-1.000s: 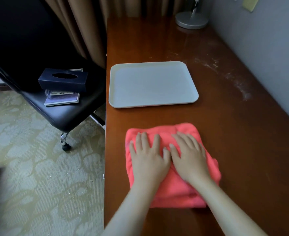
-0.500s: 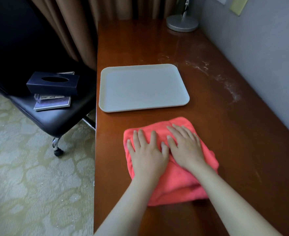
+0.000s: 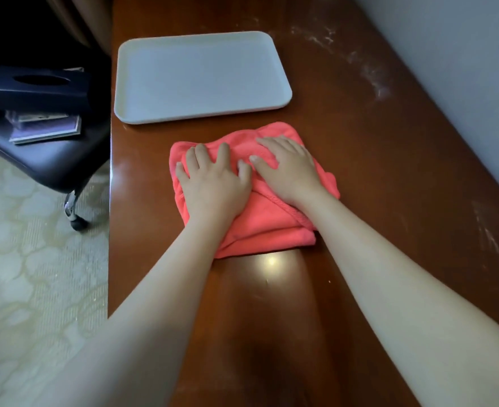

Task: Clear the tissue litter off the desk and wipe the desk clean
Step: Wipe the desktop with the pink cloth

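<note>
Broadly, a long brown desk (image 3: 389, 177) fills the view, running away from the person along a grey wall (image 3: 462, 69) on its right. Pale dusty smears (image 3: 368, 74) streak the wood near that wall. Off the desk's left edge stands a black chair (image 3: 45, 163) on a patterned carpet (image 3: 36, 274), and on its seat a dark tissue box (image 3: 36, 88) sits on top of some booklets (image 3: 47, 129).

On the desk, a white tray (image 3: 136, 113) lies towards the far left side, with nothing visible in it. Just in front of the tray, apart from it by a narrow strip of wood, lies a folded pink cloth (image 3: 271, 227), bunched at its far edge.

Both hands lie flat on top of the cloth, side by side, fingers spread and pointing away from the person. The left hand (image 3: 213, 183) presses the cloth's left half, its thumb touching the right hand (image 3: 289, 168), which presses the right half. Neither hand curls round the cloth; the palms simply bear down on it. A bright reflection (image 3: 271, 261) shines on the wood just behind the cloth, between the forearms.
</note>
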The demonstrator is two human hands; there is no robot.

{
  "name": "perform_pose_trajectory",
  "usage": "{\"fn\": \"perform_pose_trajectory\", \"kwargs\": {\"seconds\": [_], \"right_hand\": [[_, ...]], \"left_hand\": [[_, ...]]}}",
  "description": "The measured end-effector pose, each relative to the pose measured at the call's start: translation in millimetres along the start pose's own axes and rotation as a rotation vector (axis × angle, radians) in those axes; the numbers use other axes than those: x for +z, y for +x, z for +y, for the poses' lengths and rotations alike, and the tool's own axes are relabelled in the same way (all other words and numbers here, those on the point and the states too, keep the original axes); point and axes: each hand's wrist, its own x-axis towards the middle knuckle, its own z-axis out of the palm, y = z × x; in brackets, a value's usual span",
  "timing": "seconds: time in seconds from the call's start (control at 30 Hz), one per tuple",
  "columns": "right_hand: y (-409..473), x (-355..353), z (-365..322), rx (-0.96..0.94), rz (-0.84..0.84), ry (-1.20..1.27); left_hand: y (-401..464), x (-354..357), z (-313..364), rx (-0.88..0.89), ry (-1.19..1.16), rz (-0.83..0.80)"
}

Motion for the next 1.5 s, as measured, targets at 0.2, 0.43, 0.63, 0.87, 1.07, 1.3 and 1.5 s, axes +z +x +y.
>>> {"fn": "perform_pose_trajectory", "kwargs": {"seconds": [0.2,0.43,0.63,0.87,1.07,1.3,1.5], "right_hand": [[-60.3,-1.9,0.0,-0.059,-0.042,-0.003],[-152.5,5.1,-23.7,-0.094,-0.127,-0.055],[-203.6,12.0,-30.8,-0.173,-0.236,-0.069],[-198.2,14.9,-38.9,-0.154,-0.264,-0.070],[-151.1,31.9,-60.4,-0.007,-0.130,-0.030],[-68.4,44.1,-78.0,0.101,-0.026,-0.020],[-18.9,46.8,-83.9,0.146,0.025,-0.020]], "left_hand": [[-57.0,-11.7,0.1,-0.057,0.010,-0.010],[-144.2,-32.5,-14.1,-0.272,-0.007,-0.003],[-212.8,-44.6,-20.6,-0.413,0.005,-0.022],[-205.2,-46.7,-32.7,-0.395,0.003,-0.072],[-142.3,-52.3,-53.5,-0.237,0.020,-0.060],[-46.9,-48.2,-72.2,-0.122,0.010,-0.125],[7.5,-44.5,-78.6,-0.026,-0.033,-0.137]]}}
